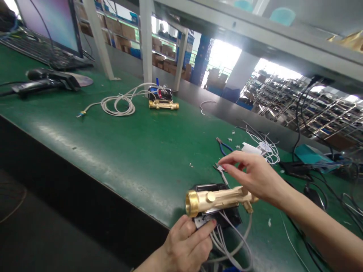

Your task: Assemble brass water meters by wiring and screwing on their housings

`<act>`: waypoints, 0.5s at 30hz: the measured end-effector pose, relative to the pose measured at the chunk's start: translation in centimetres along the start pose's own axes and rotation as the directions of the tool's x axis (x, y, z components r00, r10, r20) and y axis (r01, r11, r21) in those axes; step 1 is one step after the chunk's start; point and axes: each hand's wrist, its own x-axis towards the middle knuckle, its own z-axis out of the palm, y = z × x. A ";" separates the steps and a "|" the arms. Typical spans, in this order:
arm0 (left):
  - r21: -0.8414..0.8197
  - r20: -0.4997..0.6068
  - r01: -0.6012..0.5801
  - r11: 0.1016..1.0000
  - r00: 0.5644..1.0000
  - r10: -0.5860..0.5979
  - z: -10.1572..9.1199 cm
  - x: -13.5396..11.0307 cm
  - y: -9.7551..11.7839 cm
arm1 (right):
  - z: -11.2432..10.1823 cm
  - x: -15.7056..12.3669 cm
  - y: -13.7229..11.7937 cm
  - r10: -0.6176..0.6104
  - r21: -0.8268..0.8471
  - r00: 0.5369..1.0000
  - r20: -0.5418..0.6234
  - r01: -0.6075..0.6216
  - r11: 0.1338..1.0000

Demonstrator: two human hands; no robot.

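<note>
A brass meter (pixel 224 199), with a threaded end, black housing and grey wires (pixel 221 238), lies on its side near the bench's front edge. My left hand (pixel 190 241) is closed around the near side of its housing, by a small pale plate (pixel 200 221). Above the meter's far end, my right hand (pixel 252 173) has thumb and forefinger brought together; anything between them is too small to make out. Just beneath those fingertips lies a tool with a metal jaw (pixel 220 169). Blue-handled cutters (pixel 222 145) rest behind the hand.
A second brass meter (pixel 163 105) with coiled grey cable (pixel 119 105) stands at the back. A scanner (pixel 48 83), keyboard (pixel 31 49) and monitor (pixel 53 22) are at left. White wires (pixel 269 149), tiny scraps (pixel 191 165) and black cables (pixel 309 189) lie at right.
</note>
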 end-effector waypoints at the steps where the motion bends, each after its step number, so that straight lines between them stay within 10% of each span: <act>1: 0.004 -0.013 0.008 1.000 1.000 -0.008 0.1 -0.1 0.0 | 0.6 1.5 0.5 0.019 -0.025 0.996 0.089 -0.017 1.000; 8: 0.031 -0.120 0.064 0.997 0.991 -0.059 0.9 -0.2 0.1 | 3.0 6.4 4.5 0.046 -0.155 0.929 0.367 0.012 0.988; 15: -0.030 -0.023 0.080 0.996 0.997 -0.080 0.7 -0.9 -0.2 | -1.2 3.0 10.3 0.268 -0.315 0.905 0.330 -0.162 0.935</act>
